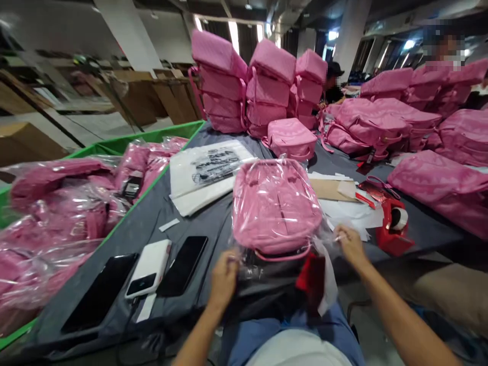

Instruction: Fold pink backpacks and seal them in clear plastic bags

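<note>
A pink backpack (277, 206) lies on the dark-covered table in front of me, inside a clear plastic bag (253, 262) with its mouth toward me. My left hand (224, 274) is closed on the bag's left edge. To the right, my right hand (351, 245) pinches the plastic at the other side, pulling it outward. Red and black tags (313, 279) hang from the backpack's near end at the table edge. A red tape dispenser (394, 226) stands just right of my right hand.
Two dark phones (185, 265) and a white power bank (149, 267) lie at left. Flat printed plastic bags (213, 168) sit behind them. A green-edged bin (196, 131) holds bagged backpacks. Stacked pink backpacks (267, 94) rise at the back; people stand beyond.
</note>
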`<action>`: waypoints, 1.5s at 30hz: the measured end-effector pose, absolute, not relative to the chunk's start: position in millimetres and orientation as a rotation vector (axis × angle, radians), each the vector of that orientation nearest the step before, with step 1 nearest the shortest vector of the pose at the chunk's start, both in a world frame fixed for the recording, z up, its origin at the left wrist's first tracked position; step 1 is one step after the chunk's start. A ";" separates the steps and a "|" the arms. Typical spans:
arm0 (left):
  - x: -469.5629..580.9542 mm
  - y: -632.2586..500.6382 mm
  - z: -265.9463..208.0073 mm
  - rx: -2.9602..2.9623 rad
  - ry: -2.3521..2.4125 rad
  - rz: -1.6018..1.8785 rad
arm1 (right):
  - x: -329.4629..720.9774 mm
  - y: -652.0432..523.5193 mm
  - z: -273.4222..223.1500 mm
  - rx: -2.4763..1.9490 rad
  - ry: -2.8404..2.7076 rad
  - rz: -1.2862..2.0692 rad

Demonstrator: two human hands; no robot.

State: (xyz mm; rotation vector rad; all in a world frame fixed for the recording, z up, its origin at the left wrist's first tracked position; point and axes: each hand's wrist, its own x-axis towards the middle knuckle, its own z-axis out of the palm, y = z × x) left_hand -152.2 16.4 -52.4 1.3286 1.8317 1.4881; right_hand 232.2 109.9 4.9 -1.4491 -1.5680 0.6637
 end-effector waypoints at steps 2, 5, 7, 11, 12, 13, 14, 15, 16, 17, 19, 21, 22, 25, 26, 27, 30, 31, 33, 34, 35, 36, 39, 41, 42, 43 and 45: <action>-171.6 13.3 -54.5 1.097 2.001 1.726 | 258.2 112.6 12.7 -1.535 -1.553 0.445; -168.6 -15.3 -66.3 0.555 1.913 1.655 | 277.2 72.9 8.4 -1.722 -1.615 0.502; -138.8 -39.2 -74.7 0.412 1.651 1.358 | 267.9 29.0 0.4 -1.804 -1.605 0.620; -57.3 -46.7 -80.6 0.911 1.444 1.202 | 212.3 -29.4 -7.5 -1.710 -1.687 0.541; -41.9 -37.9 -80.8 1.113 1.451 1.238 | 196.4 -30.5 -8.3 -1.684 -1.747 0.501; -30.1 -26.6 -80.9 1.294 1.447 1.254 | 181.8 -26.5 -9.3 -1.685 -1.799 0.451; -21.8 -14.5 -80.9 1.428 1.433 1.234 | 169.4 -18.8 -10.9 -1.715 -1.833 0.392; -16.4 -3.2 -80.8 1.507 1.417 1.178 | 160.0 -9.1 -13.0 -1.768 -1.854 0.342; -13.2 6.3 -80.6 1.546 1.391 1.095 | 153.9 0.8 -15.7 -1.832 -1.864 0.311; -11.6 13.1 -80.3 1.571 1.346 1.000 | 151.4 9.3 -18.6 -1.893 -1.873 0.304; -10.5 19.0 -79.6 1.640 1.221 0.857 | 155.8 17.8 -24.5 -1.971 -1.897 0.333; -9.6 18.4 -78.4 1.804 1.123 0.851 | 168.3 13.7 -28.7 -1.991 -1.922 0.344; -8.9 17.9 -77.3 1.920 1.116 0.884 | 175.3 8.1 -29.7 -1.983 -1.931 0.338; -7.6 22.8 -71.1 2.340 1.256 1.027 | 190.1 -13.3 -29.2 -1.891 -1.984 0.386; -8.2 27.1 -68.0 2.503 1.283 1.046 | 191.9 -20.0 -29.0 -1.849 -2.018 0.436; -9.6 32.1 -64.4 2.680 1.256 1.037 | 192.6 -26.1 -29.4 -1.812 -2.059 0.497; -16.9 48.3 -52.7 3.168 0.779 0.844 | 195.9 -37.9 -34.3 -1.740 -2.122 0.672; -19.1 53.1 -49.4 3.258 0.575 0.779 | 199.6 -39.1 -36.9 -1.727 -2.078 0.690; -20.5 61.1 -45.1 3.331 0.267 0.692 | 211.9 -36.3 -42.7 -1.717 -1.904 0.635; -19.1 64.3 -44.4 3.337 0.190 0.654 | 219.6 -32.3 -45.9 -1.728 -1.805 0.591; -16.2 67.0 -44.8 3.336 0.153 0.606 | 227.3 -27.0 -49.3 -1.757 -1.721 0.574; -12.0 69.3 -45.9 3.328 0.128 0.548 | 234.4 -20.9 -53.1 -1.803 -1.662 0.606; 2.2 73.3 -49.4 3.289 0.010 0.409 | 246.3 -3.3 -66.7 -1.945 -1.538 1.008; 7.5 74.0 -47.6 3.255 -0.059 0.367 | 245.3 2.2 -75.9 -1.868 -1.380 1.295; 8.2 74.1 -44.7 3.241 -0.080 0.355 | 242.5 2.4 -80.0 -1.778 -1.278 1.377; 8.0 73.9 -40.5 3.229 -0.088 0.346 | 238.4 1.0 -83.8 -1.677 -1.169 1.420; 6.3 73.2 -30.1 3.201 -0.106 0.362 | 227.3 -5.6 -90.7 -1.518 -0.971 1.460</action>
